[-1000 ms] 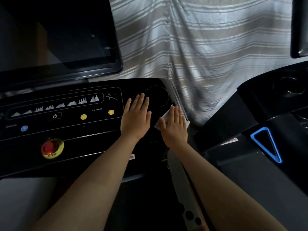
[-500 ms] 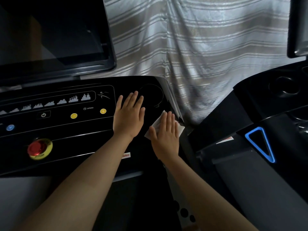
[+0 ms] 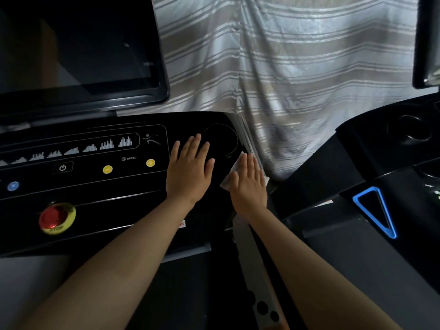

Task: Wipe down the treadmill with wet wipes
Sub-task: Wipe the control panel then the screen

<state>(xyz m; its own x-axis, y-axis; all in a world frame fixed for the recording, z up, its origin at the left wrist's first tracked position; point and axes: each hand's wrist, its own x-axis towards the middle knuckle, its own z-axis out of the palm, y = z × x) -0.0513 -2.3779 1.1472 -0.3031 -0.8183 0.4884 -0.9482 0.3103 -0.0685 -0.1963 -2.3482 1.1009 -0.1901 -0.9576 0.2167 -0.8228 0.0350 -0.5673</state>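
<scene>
Your right fingers [image 3: 250,166] lie straight and close together, pressed flat on a white wet wipe [image 3: 237,163]. They do not curl round it. The wipe sits under your right hand [image 3: 248,186] at the right end of the treadmill console [image 3: 95,206], close to its right edge. Part of the wipe shows past the fingertips and beside the thumb.

Your left fingers [image 3: 190,148] are straight, slightly spread, and hold nothing. Your left hand [image 3: 189,170] rests palm down on the console, just beside the right hand and not touching it. The left fingertips reach the rim of a round recess [image 3: 220,139].

To the left of the left hand, two yellow buttons [image 3: 107,169] sit in the control panel. A red stop button [image 3: 53,217] stands lower left. A dark screen [image 3: 78,48] rises behind the console. A striped curtain [image 3: 297,79] hangs beyond it. A second machine [image 3: 357,163], marked with a blue triangle [image 3: 375,210], stands to your right.
</scene>
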